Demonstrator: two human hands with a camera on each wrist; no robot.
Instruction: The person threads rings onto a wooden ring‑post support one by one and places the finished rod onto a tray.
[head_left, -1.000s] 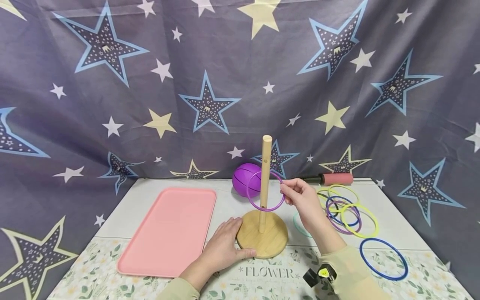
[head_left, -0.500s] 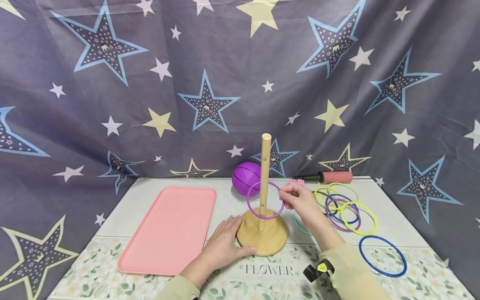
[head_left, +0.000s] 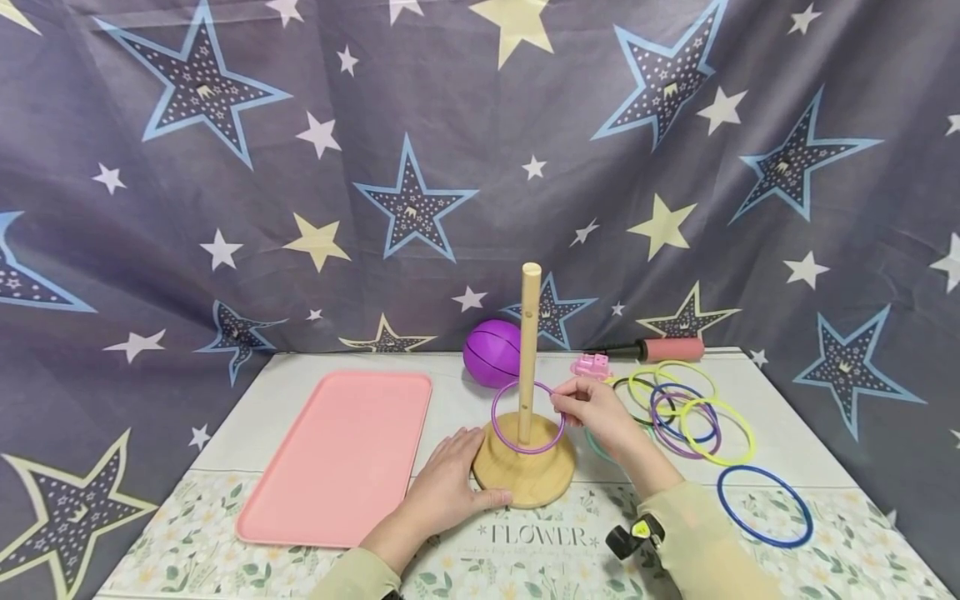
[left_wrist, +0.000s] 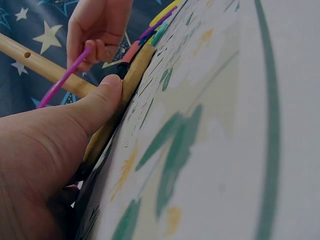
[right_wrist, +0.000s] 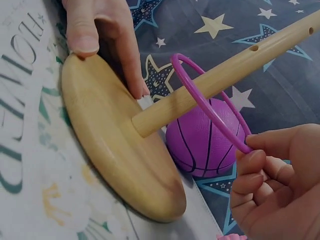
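Right hand (right_wrist: 280, 185) pinches a purple ring (right_wrist: 207, 102) around the peg (right_wrist: 225, 75); left hand (right_wrist: 100, 35) steadies the base (right_wrist: 110, 145), ball (right_wrist: 200, 140) behind.

Count at this moment

You have one peg stand (head_left: 525, 467), one tray (head_left: 337, 458), one ball (head_left: 489, 354) (rings overlap; uncounted).

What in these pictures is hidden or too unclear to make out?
- Head view: the teal ring lies mostly behind the right hand.
- Head view: the black ring is partly covered by the ring pile.
- Left wrist view: the left hand blocks most of the wooden base.
- Right wrist view: the pink toy is cut off by the bottom edge.
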